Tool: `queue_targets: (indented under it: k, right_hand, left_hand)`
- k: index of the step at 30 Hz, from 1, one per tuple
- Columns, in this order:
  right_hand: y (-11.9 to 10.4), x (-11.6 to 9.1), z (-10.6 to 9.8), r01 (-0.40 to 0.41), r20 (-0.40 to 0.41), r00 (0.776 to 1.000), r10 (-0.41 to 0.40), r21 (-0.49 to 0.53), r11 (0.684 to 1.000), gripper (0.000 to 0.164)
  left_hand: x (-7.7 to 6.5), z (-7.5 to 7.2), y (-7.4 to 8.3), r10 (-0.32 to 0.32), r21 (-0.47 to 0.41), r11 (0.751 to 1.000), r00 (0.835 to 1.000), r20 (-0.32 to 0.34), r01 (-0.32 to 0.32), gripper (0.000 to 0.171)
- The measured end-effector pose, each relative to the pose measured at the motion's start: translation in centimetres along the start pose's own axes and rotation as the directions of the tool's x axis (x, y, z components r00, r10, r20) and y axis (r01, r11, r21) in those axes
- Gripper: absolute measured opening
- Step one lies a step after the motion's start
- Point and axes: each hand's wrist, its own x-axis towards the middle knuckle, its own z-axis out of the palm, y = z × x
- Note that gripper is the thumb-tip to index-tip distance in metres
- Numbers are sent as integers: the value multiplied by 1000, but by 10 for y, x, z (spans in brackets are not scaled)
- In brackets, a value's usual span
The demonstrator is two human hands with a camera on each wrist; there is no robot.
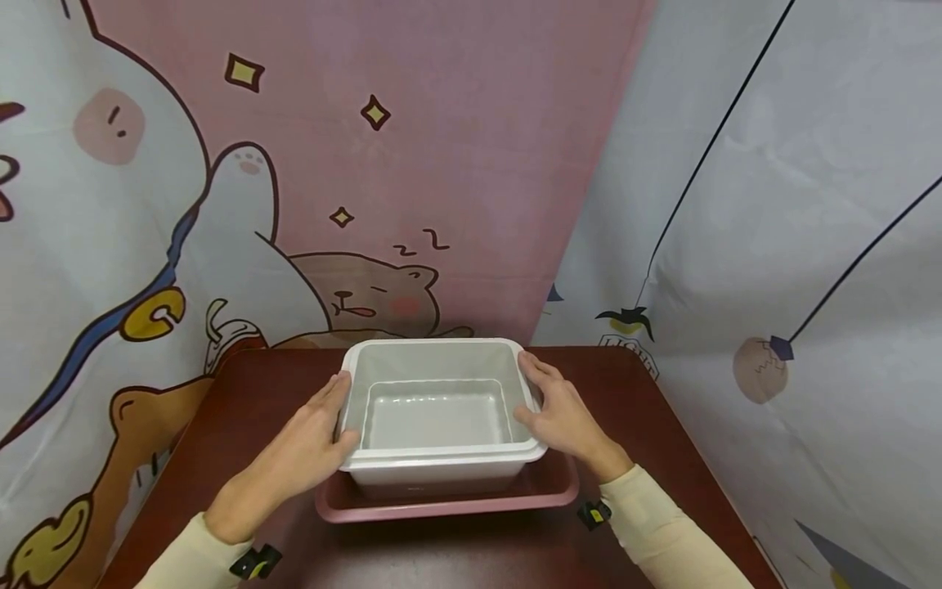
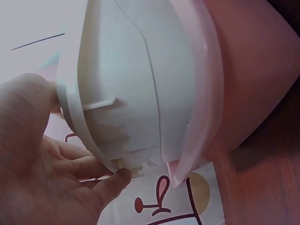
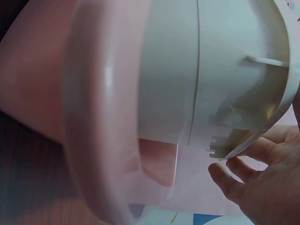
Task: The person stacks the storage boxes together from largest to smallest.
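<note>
A pale grey plastic bin (image 1: 441, 474) sits partly inside a pink bin (image 1: 449, 510), its rim standing well above the pink one. My left hand (image 1: 298, 446) grips the grey bin's left end, thumb over the rim. At the opposite end my right hand (image 1: 565, 415) holds the rim in the same way. In the left wrist view, fingers (image 2: 112, 185) curl under the grey rim, above the pink wall. The right wrist view has fingers (image 3: 229, 180) at the underside of the other rim. Nothing lies inside the grey bin; the pink bin's floor is hidden.
Both bins are on a dark reddish-brown table (image 1: 375, 560). A printed cloth (image 1: 471, 164) with cartoon animals hangs behind the table, and a white cloth (image 1: 832, 245) hangs along the right side. Dark wrist devices (image 1: 255, 563) show below the cuffs.
</note>
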Motion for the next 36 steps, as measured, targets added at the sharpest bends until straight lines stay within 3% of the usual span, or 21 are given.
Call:
queue_targets:
  k: [11,23,36]
  right_hand:
    - [-4,-3,2,37,-2,999,-37,19,999,88]
    - [-4,-7,0,26,-8,1000,-25,52,998,86]
    - [16,-15,-3,63,-36,997,-61,69,996,68]
  left_hand:
    - [-6,0,-3,-9,25,1000,1000,-8,9,81]
    - [-9,8,-5,-23,26,999,1000,-9,23,80]
    - [-16,14,-13,-28,0,1000,999,-41,29,68]
